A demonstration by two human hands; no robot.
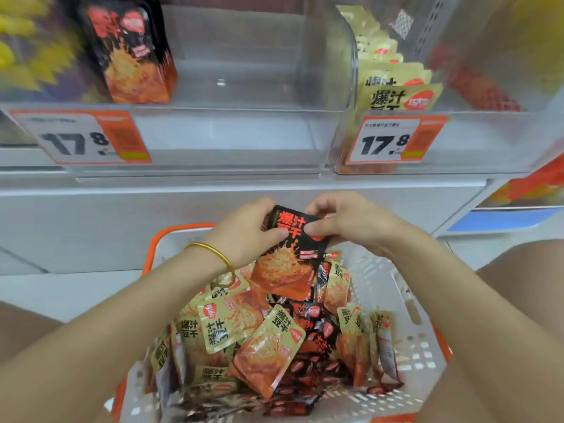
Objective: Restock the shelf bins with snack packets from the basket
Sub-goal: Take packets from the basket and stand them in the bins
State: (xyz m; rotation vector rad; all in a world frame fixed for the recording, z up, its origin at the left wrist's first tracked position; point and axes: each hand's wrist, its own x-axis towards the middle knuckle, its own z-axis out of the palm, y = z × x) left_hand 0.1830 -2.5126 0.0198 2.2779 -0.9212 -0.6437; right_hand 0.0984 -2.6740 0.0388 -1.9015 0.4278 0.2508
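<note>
Shop aisle: price tags [396,140] on clear shelf bins [244,87] of snack packets [399,96], shopping basket [396,288] below.

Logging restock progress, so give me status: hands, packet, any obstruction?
Left hand and right hand both grip one black packet over the basket. Clear bin ahead mostly unfilled. No obstruction seen.

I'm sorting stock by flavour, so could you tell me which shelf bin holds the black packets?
The left bin: black packets stand at its left end; the right bin holds yellow packets.

Glossy packets [259,352], perforated plastic basket [393,303]
</note>
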